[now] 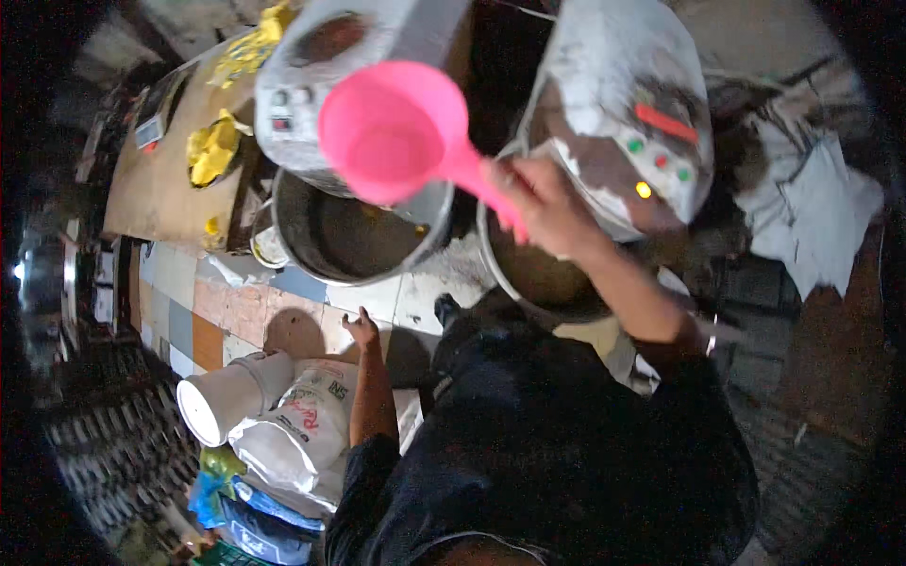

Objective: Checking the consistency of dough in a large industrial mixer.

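A pink plastic dipper (pixel 394 118) is raised in front of the left machine, its round cup covering part of that machine's lower front. My right hand (pixel 549 206) is closed round its handle. Behind and below the cup is a large metal bowl (pixel 294 262) with a dark inside. Another metal bowl (pixel 493 262) lies under my right forearm, partly hidden by it. My left hand (pixel 361 330) is low by my side, fingers apart and nothing in it, above the tiled floor. Whether the dipper holds anything is unclear.
Two white machines (pixel 406 38) with buttons stand over the bowls; the right machine (pixel 604 66) has a lit yellow lamp. At left is a wooden table (pixel 142 193) with yellow wrapping (pixel 213 151). A white bucket (pixel 203 406) and a white sack (pixel 307 415) are on the tiled floor (pixel 245 311).
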Demonstrator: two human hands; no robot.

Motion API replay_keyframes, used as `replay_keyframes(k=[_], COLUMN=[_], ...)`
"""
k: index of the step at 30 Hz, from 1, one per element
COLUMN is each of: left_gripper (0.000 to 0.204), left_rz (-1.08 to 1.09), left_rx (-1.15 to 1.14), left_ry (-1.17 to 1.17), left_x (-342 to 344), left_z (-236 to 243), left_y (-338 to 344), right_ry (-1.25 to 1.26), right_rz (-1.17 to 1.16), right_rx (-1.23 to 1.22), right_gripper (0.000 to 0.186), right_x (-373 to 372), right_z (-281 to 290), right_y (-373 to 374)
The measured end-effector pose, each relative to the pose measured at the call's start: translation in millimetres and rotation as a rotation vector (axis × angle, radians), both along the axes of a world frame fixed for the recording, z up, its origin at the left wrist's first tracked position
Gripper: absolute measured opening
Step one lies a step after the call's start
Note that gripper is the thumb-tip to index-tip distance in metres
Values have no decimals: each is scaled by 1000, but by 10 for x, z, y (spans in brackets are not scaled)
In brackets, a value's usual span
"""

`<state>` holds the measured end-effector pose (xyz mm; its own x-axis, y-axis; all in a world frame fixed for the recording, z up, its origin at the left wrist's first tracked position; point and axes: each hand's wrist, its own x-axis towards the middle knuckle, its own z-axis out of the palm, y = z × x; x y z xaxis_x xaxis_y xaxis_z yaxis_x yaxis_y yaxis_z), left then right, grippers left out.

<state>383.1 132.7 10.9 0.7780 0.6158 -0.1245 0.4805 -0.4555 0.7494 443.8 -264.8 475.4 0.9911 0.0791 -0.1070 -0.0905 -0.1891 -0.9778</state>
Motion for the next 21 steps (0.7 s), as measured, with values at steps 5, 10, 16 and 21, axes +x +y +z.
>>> replay_keyframes(k=[5,10,16,21], left_gripper=[41,35,34,34], left_rz=[-189,199,33,1], left_rx=[-150,-464,-512,-521], left_ry=[306,686,523,478], left_x=[-1313,-2035,-2215,-2276], left_z=[-510,-355,-345,-307], left_y=[320,-424,-608,-704], right_ry=[5,-253,-176,192], right_rz=[30,-99,-123,-130], right_rx=[-56,-153,-335,120], right_gripper=[38,31,25,29], right_x=[-1181,-1923,-2415,-2412], right_z=[-502,-1103,-1897,-1900], right_y=[-307,-499,-684,-836])
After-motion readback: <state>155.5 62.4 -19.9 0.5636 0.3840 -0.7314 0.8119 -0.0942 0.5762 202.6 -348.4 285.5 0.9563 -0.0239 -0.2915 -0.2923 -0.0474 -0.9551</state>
